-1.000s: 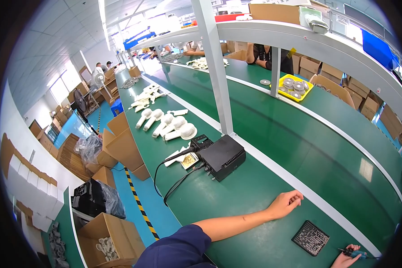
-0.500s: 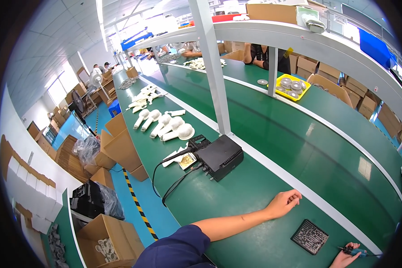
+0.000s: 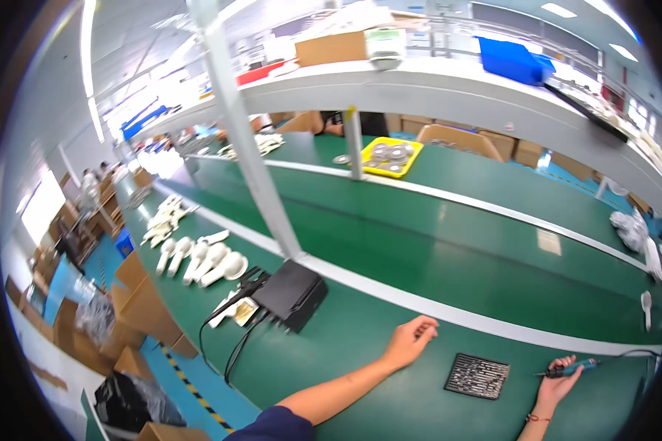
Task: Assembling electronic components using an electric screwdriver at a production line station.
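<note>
My left hand rests on the green workbench with its fingers curled in, and nothing shows in them. To its right lies a black square tray filled with rows of small metal screws. Farther right, my right hand is closed round a teal and black electric screwdriver. Its thin bit points left toward the tray, apart from it, and a black cord runs off to the right. A red string bracelet circles my right wrist.
Left of my hands stands a black power box with cables. Several white shower-head-like parts lie beyond it. A metal post rises from the bench divider. Across the belt sits a yellow tray with round metal discs. Another white part lies far right.
The view has swung right, so the bench things shift left in the picture. My right hand and the screwdriver show more fully. My left hand stays curled on the bench.
</note>
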{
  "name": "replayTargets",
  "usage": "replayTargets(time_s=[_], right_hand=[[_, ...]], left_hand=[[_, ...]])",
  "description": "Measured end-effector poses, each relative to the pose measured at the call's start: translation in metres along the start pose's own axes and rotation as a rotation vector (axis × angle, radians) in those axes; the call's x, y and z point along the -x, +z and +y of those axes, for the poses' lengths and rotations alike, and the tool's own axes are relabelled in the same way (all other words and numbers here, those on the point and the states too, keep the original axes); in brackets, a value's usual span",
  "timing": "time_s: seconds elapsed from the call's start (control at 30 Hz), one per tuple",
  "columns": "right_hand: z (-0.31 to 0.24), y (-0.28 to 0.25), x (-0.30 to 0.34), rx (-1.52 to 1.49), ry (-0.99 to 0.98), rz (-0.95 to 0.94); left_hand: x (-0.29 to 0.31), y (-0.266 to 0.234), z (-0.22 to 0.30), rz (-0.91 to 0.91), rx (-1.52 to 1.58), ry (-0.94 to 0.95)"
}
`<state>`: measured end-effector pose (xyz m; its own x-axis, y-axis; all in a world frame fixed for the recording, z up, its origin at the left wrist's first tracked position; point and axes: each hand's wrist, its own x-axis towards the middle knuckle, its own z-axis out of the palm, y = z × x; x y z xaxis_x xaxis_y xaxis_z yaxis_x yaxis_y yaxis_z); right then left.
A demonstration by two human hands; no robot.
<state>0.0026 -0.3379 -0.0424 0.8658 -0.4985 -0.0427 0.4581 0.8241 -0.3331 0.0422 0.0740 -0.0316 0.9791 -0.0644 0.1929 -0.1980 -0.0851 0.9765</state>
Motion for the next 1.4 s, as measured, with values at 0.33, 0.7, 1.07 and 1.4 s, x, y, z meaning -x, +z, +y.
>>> replayTargets(time_s=[0.33,0.7,1.07,1.4], right_hand=[[0.005,0.008,0.002,-0.041,-0.019,0.102],[0.008,0.017,0.005,-0.089,-0.031,0.145],[0.007,0.014,0.006,-0.101,-0.027,0.136],[0.008,0.019,0.006,-0.100,-0.035,0.170]], left_hand=[[-0.001,0.002,-0.003,0.031,0.013,-0.036],[-0.010,0.010,0.038,0.181,0.220,-0.005],[-0.157,0.113,0.361,-0.149,0.450,0.012],[-0.142,0.124,0.381,0.077,0.493,0.027]])
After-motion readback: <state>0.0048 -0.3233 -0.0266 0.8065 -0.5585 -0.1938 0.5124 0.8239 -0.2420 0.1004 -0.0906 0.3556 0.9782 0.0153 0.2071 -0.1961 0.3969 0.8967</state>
